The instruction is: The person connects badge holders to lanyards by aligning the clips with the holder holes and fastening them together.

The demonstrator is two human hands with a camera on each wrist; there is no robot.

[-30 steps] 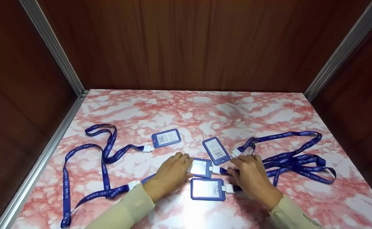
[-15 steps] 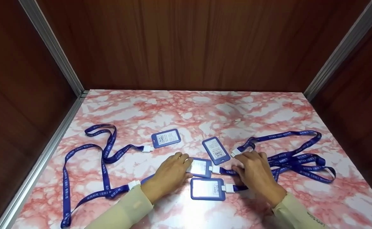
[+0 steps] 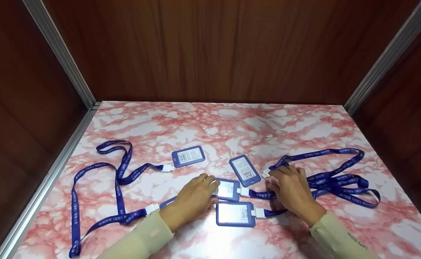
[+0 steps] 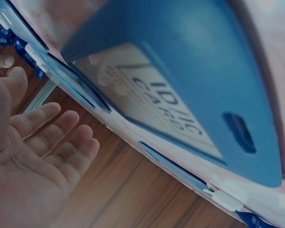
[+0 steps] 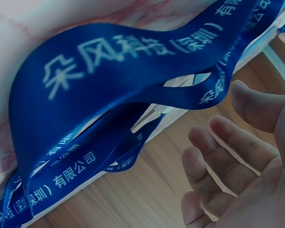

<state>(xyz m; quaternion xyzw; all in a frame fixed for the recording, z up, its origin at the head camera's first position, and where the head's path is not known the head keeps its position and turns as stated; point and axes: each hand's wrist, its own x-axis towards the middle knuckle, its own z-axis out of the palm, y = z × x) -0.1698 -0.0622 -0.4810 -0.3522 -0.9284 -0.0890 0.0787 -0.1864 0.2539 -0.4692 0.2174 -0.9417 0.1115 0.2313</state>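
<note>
Had the fingers of the left hand [image 3: 192,196] loosely extended at nine o'clock of the middle badge [image 3: 228,190], flat on the tabletop [image 3: 210,122]; could not tell whether touching. Had the right hand [image 3: 291,189] relaxed at three o'clock, gripping nothing, close by that badge's blue strap [image 3: 260,194]. Saw the lower badge [image 3: 234,213] at six o'clock. Judged the step as lining up badges; probably needed next a light pinch and gentle straightening of the strap.

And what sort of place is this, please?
Probably a work booth: dark brown wood-grain panels with silvery metal corner posts border three sides of a red-and-white marbled tabletop.
</note>
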